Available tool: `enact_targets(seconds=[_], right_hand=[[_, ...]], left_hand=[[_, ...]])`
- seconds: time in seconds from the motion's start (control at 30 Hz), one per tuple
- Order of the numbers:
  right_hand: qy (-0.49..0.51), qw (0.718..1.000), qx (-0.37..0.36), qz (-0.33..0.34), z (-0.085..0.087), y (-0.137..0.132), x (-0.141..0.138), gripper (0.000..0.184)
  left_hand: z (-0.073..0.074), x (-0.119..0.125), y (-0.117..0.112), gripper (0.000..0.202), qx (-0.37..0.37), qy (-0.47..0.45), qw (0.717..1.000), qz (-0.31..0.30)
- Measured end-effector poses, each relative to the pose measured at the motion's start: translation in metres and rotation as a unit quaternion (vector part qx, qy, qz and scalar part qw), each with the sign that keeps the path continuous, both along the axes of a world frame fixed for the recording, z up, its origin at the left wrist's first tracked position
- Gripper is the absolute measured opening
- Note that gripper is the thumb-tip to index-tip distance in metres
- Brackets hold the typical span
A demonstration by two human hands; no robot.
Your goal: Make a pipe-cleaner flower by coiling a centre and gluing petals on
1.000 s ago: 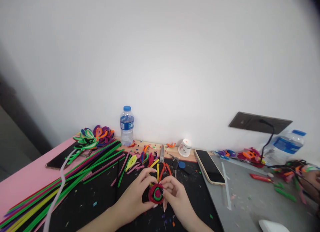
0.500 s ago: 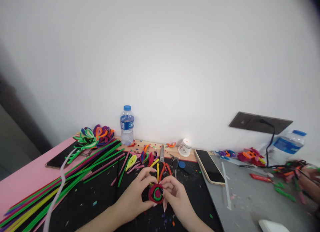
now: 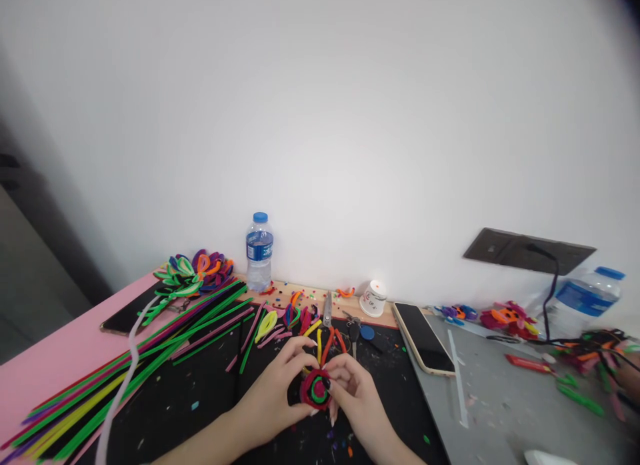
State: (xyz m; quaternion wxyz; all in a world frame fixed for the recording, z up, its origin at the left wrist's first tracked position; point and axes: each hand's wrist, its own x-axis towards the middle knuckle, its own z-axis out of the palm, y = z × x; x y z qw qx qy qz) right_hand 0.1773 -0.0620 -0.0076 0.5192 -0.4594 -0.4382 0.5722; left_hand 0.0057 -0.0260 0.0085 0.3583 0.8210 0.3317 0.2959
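Between my two hands is a round coil of fuzzy pipe cleaner (image 3: 307,389), dark red outside with a green ring and a red-pink middle. My left hand (image 3: 280,385) grips its left side, thumb below and fingers above. On the right edge, the fingers of my right hand (image 3: 353,391) pinch the coil. Just beyond the hands lie scissors with orange-red handles (image 3: 328,345), a yellow pipe cleaner piece (image 3: 319,345) and a yellow loop (image 3: 266,325). A black mat (image 3: 200,421) lies beneath the hands.
Long pipe cleaners (image 3: 135,371) and pipe cleaner flowers (image 3: 195,275) lie left. A water bottle (image 3: 259,255), paper cup (image 3: 373,298) and phone (image 3: 425,338) stand or lie near the wall. At far right, another person's hand (image 3: 630,375) is beside tangled pipe cleaners (image 3: 595,351).
The whole view has shifted slightly, so the scene sits a little further right. Both hands keep their hold on the coil, with hardly any finger movement.
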Motion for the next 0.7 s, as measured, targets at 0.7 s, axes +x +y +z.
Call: enact_targets(seconds=[0.7], right_hand=[[0.006, 1.000, 0.010, 0.009, -0.0040, 0.0003, 0.0013, 0.029]], left_hand=[[0.0006, -0.0013, 0.0002, 0.036, 0.011, 0.011, 1.000, -0.011]])
